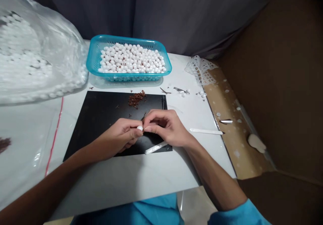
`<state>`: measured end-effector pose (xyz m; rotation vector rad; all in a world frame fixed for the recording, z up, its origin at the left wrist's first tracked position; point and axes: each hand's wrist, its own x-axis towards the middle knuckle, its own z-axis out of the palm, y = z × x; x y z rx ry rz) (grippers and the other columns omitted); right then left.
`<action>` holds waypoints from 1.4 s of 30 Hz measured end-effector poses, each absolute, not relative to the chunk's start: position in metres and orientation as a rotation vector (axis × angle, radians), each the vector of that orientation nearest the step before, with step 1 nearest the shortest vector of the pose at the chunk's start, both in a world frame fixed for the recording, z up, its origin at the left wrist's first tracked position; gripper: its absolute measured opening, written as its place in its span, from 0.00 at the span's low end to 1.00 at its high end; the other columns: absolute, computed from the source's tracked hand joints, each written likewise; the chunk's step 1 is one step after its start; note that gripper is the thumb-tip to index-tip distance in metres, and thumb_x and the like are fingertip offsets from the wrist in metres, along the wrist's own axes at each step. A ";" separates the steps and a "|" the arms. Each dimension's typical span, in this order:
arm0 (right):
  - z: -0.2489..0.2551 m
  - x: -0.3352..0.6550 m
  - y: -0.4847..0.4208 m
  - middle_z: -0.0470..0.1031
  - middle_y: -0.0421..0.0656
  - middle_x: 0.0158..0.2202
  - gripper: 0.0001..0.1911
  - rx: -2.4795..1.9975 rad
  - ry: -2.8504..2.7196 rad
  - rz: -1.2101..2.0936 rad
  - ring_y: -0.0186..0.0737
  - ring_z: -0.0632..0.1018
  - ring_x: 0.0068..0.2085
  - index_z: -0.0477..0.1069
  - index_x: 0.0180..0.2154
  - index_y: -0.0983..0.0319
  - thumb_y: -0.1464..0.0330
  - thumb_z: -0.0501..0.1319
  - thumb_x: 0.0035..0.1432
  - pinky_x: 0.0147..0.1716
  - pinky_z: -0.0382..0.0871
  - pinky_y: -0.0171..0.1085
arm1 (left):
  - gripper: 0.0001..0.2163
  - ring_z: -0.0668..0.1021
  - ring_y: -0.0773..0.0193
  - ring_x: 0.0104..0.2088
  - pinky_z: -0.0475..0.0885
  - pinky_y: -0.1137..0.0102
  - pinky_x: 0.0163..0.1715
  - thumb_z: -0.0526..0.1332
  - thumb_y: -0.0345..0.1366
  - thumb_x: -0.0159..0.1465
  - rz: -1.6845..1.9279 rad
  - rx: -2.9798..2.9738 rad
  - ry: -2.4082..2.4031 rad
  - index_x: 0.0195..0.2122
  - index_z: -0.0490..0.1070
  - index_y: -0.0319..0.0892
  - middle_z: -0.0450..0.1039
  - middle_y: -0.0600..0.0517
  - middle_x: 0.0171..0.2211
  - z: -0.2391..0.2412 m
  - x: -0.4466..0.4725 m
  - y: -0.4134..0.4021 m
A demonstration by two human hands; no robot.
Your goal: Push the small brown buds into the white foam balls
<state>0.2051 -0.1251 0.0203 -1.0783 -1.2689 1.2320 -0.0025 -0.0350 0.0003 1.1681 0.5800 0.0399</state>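
Note:
Over the black board [101,117], my left hand [122,134] pinches a small white ball [139,128] between thumb and forefinger. My right hand [168,125] meets it at the ball's right side, thumb and fingertips pressed together. A thin dark sliver [144,116] rises between the two hands; which hand holds it I cannot tell. Whatever sits in the right fingertips is hidden. A heap of small reddish-brown bits [136,99] lies on the board beyond my hands. Below my right hand a white stick [155,148] rests on the board's near edge.
Behind the board stands a blue basket [93,63] of white balls. A big clear bag [60,46] of white balls fills the left. To the right lie a white pencil-like stick [205,131], dark strips [179,89], lacy white netting [201,70] and a metal tip [226,121]. Cardboard [277,83] walls the right.

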 end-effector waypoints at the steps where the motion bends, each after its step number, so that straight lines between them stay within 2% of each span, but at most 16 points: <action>1: 0.020 0.205 -0.125 0.77 0.42 0.35 0.10 -1.081 -1.269 1.238 0.35 0.77 0.35 0.79 0.37 0.64 0.63 0.71 0.64 0.36 0.70 0.35 | 0.20 0.53 0.72 0.19 0.48 0.77 0.15 0.65 0.52 0.68 0.043 1.191 0.594 0.29 0.64 0.43 0.52 0.59 0.22 0.001 -0.002 -0.035; 13: 0.023 0.199 -0.127 0.78 0.42 0.35 0.07 -1.099 -1.266 1.194 0.36 0.77 0.36 0.79 0.36 0.64 0.67 0.70 0.65 0.37 0.69 0.35 | 0.15 0.57 0.71 0.21 0.51 0.76 0.17 0.64 0.44 0.67 0.101 1.436 0.605 0.28 0.67 0.41 0.55 0.58 0.22 0.015 0.000 -0.035; 24: 0.022 0.197 -0.127 0.77 0.42 0.36 0.05 -1.070 -1.295 1.210 0.37 0.77 0.38 0.77 0.37 0.64 0.69 0.67 0.67 0.41 0.69 0.36 | 0.14 0.60 0.70 0.24 0.56 0.75 0.22 0.61 0.43 0.69 0.049 1.644 0.604 0.28 0.69 0.40 0.59 0.58 0.23 0.026 -0.001 -0.030; 31: 0.019 0.191 -0.125 0.77 0.42 0.36 0.06 -1.055 -1.252 1.093 0.36 0.77 0.37 0.77 0.37 0.63 0.68 0.68 0.67 0.42 0.71 0.35 | 0.17 0.56 0.73 0.20 0.52 0.77 0.17 0.63 0.47 0.69 0.081 1.394 0.570 0.28 0.64 0.42 0.53 0.60 0.21 0.015 -0.003 -0.033; 35: 0.019 0.189 -0.124 0.78 0.42 0.35 0.08 -1.069 -1.197 1.046 0.36 0.77 0.36 0.78 0.37 0.63 0.64 0.71 0.65 0.40 0.72 0.35 | 0.18 0.52 0.74 0.19 0.51 0.78 0.14 0.64 0.50 0.69 0.127 1.182 0.531 0.32 0.65 0.43 0.50 0.61 0.21 0.005 -0.003 -0.038; 42: 0.021 0.194 -0.124 0.78 0.41 0.35 0.10 -1.021 -1.176 1.128 0.35 0.77 0.35 0.79 0.38 0.63 0.63 0.73 0.63 0.39 0.72 0.34 | 0.18 0.51 0.75 0.18 0.49 0.80 0.13 0.68 0.48 0.67 0.136 1.118 0.531 0.31 0.64 0.43 0.48 0.62 0.21 0.005 -0.001 -0.041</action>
